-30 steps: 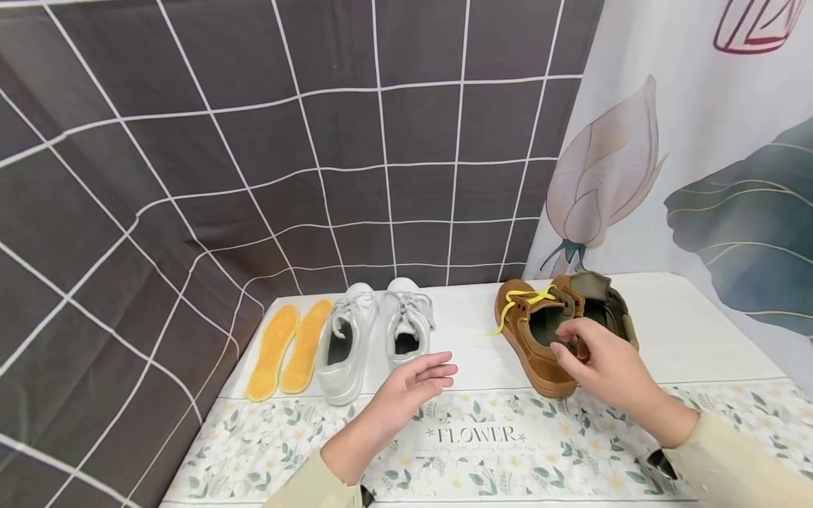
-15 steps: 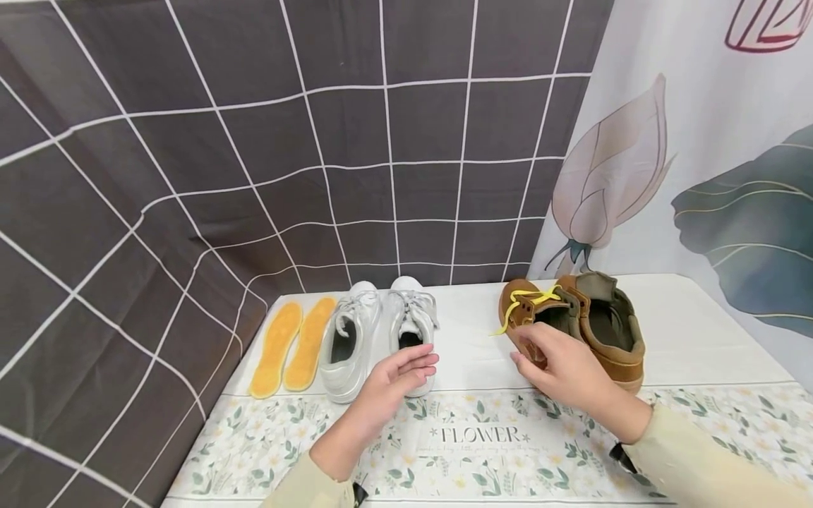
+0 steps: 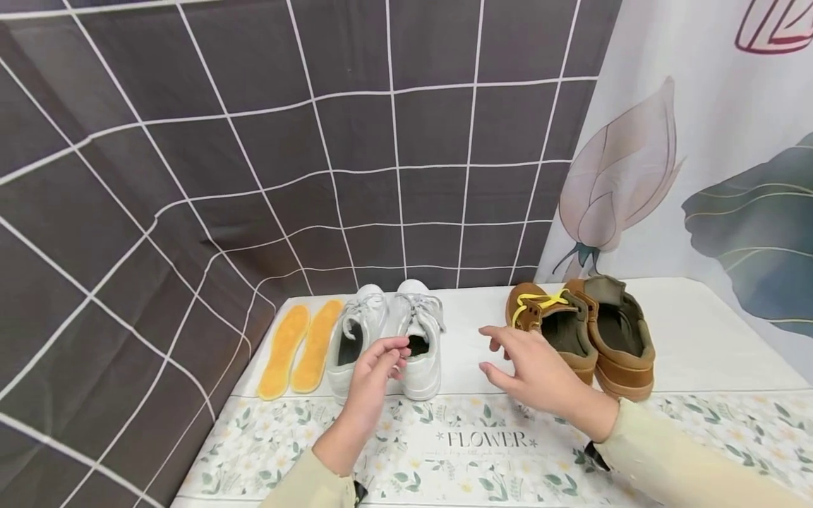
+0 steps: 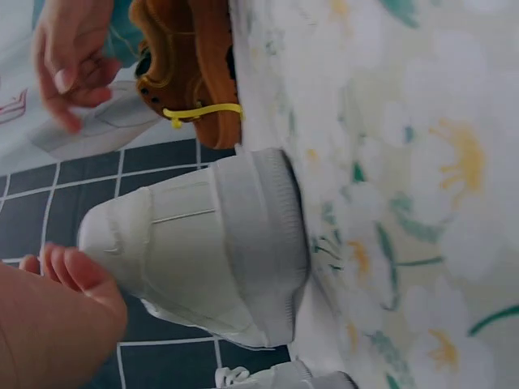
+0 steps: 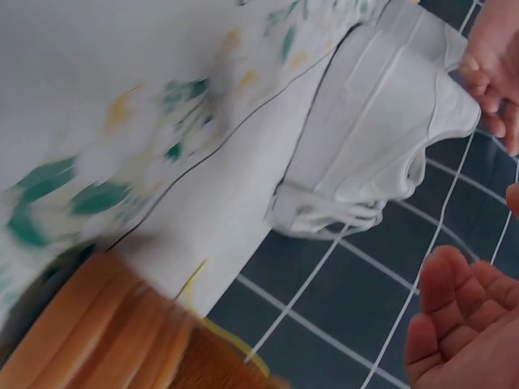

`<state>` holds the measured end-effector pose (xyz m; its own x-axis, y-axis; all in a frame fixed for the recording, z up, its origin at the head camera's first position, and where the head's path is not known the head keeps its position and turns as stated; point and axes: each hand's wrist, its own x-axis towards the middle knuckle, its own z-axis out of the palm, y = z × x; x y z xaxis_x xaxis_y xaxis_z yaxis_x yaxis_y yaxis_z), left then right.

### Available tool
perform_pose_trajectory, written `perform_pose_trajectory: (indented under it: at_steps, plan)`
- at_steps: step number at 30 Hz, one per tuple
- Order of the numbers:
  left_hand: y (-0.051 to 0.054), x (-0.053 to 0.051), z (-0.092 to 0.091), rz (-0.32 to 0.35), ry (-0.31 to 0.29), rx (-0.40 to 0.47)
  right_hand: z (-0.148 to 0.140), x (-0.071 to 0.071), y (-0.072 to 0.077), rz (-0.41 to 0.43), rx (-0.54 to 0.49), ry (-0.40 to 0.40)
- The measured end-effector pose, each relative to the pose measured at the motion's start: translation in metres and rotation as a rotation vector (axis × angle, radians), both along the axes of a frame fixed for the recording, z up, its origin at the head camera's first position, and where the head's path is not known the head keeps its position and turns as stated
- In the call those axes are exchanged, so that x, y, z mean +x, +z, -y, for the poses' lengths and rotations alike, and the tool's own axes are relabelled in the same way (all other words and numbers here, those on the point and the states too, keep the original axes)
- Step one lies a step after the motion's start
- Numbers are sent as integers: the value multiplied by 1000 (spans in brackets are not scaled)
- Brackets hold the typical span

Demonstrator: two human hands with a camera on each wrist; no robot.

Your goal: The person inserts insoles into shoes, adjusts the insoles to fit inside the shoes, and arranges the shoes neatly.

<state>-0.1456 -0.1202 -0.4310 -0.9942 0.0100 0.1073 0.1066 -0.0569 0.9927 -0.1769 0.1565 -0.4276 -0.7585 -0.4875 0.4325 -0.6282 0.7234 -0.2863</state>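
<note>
Here, my left hand (image 3: 370, 375): loosely bent beside the right white lace-up shoe (image 3: 424, 374); I cannot tell if touching.
My right hand (image 3: 533, 367): thumb and fingers apart, to the near left of the yellow-laced brown suede shoe (image 3: 576, 346).
White shoe: upright, right of flat orange insoles (image 3: 315, 349).

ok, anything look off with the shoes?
Yes: the far-right brown shoe in the head view shows no lace and its tongue sticks up, while its mate has a yellow lace.

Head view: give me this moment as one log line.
left hand: by white shoes, contact unclear | right hand: empty, by brown shoes | insoles: flat, beside white shoes
</note>
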Motion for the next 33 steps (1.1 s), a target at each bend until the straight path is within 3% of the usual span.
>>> perform_pose_trajectory:
  at_steps: [7,10,15,24,29,33]
  plan:
    - [-12,-2,3,125,109,-83,24,-2,-1,-9,26,52]
    - [-18,-2,4,210,93,-87,31,-2,-1,34,21,69]
    - [-27,-6,7,317,57,25,42,-3,-2,150,29,69]
    - [-35,-17,9,380,-21,144,61,-9,-11,117,49,93]
    - [-39,-26,6,409,12,210,75,-11,-14,132,23,159]
    - [-43,-32,4,418,30,242,85,-13,-17,189,36,168]
